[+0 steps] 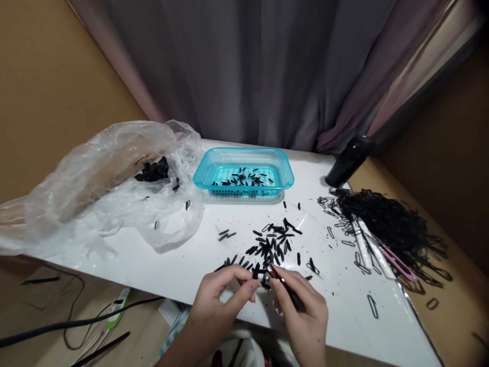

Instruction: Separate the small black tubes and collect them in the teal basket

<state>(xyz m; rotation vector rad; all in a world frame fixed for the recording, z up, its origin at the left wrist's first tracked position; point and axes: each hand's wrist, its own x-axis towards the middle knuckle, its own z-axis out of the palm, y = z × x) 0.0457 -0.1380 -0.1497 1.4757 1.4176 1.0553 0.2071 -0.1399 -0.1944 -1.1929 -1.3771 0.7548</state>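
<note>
Close to the table's front edge, my left hand (229, 290) is closed, thumb against forefinger, at a small black piece mostly hidden by the fingertips. Just beside it my right hand (300, 300) is closed round a slim dark tool (281, 279); its kind is not clear, though it has a narrow pointed end. The fingertips of both hands are a short way apart. Right beyond them lies a loose pile of short black strips (269, 247). Farther back stands a turquoise plastic basket (244, 192) with several similar strips on its bottom.
At left a clear plastic bag (110, 199) spreads over the white table (191, 265), with a black bundle (153, 169) in it. To the right are a heap of black loops (385, 224), a pink-handled tool (399, 262) and a black bottle (349, 160). A grey curtain (244, 71) hangs behind.
</note>
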